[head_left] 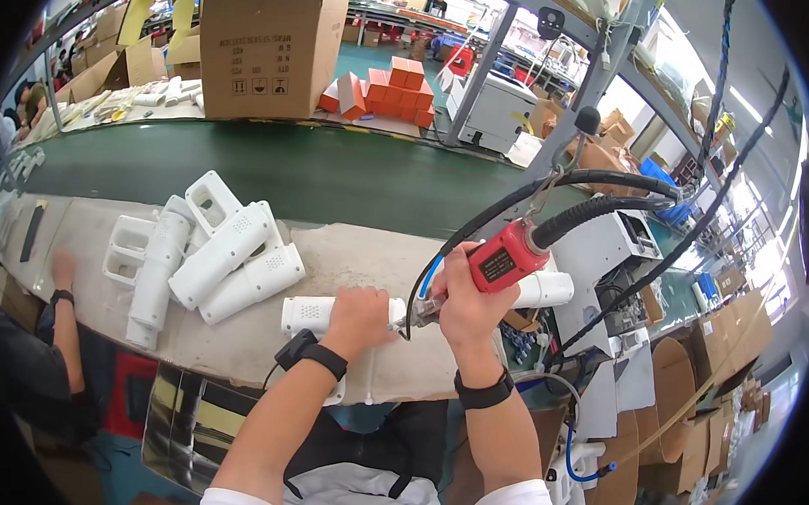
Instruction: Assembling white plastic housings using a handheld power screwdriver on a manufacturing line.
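Note:
My left hand (364, 319) is closed over a white plastic housing (306, 313) lying on the work table. The perforated end of the housing shows left of the fingers. In my right hand (472, 302) is a red powered screwdriver (502, 259), tilted, with its working end beside the left fingers; the exact contact point is hidden. A white cylindrical part (547, 290) shows just right of that hand; whether it joins the held housing I cannot tell. Several similar white housings with looped handles (228, 251) lie heaped to the left.
Beyond the table runs a green conveyor belt (310, 162), with a large cardboard box (269, 55) and orange boxes (388, 92) behind it. Black hoses (600, 185) and a hook hang from the metal post by the screwdriver. A co-worker's arm (66, 321) rests at far left.

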A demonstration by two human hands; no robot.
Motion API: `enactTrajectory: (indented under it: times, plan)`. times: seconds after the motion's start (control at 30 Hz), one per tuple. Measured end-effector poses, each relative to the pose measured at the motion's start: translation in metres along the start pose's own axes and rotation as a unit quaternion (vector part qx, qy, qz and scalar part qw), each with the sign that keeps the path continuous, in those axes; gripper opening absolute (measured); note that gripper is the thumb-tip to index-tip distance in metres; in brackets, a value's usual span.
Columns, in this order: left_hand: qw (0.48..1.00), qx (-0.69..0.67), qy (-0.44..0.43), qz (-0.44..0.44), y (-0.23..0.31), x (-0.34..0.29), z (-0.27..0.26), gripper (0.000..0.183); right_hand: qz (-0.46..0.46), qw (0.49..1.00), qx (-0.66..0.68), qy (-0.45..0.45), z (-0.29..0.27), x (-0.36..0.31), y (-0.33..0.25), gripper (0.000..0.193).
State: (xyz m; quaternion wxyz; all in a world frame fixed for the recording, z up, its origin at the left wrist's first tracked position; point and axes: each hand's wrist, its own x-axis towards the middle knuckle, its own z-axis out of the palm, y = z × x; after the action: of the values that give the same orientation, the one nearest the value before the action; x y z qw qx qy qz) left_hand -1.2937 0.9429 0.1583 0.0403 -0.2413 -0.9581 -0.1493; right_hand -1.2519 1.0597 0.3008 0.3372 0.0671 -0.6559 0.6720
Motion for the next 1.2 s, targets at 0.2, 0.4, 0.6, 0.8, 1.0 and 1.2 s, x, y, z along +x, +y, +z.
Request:
enactTrajectory:
  times: [0.2,0.4,0.6,0.8,1.0,1.2]
  plan:
    - [0.999,-0.032,-0.016,0.009,0.0,-0.003,-0.01,0.056,-0.005,0.998,-0.063,0.009,0.001,-0.009,0.045,0.006]
    - [0.998,-0.016,-0.027,0.052,-0.028,-0.019,-0.037,0.083,-0.035,0.999,-0.04,0.007,-0.007,-0.008,0.046,0.005]
    - [0.976,-0.01,-0.21,-0.05,-0.054,-0.039,-0.07,0.088,-0.003,0.997,0.067,0.035,0.013,0.01,-0.049,0.008]
    - [0.973,-0.012,-0.223,-0.06,-0.01,-0.027,-0.07,0.085,0.014,0.999,0.042,0.0,0.045,0.012,-0.009,0.008]
    - [0.991,-0.03,-0.128,-0.01,-0.025,-0.03,-0.046,0.085,0.012,1.0,0.017,0.0,0.048,0.014,0.007,0.01]
    - [0.987,-0.036,-0.156,-0.03,-0.024,-0.027,-0.051,0.083,0.043,0.999,0.008,-0.008,0.053,0.012,0.035,0.011]
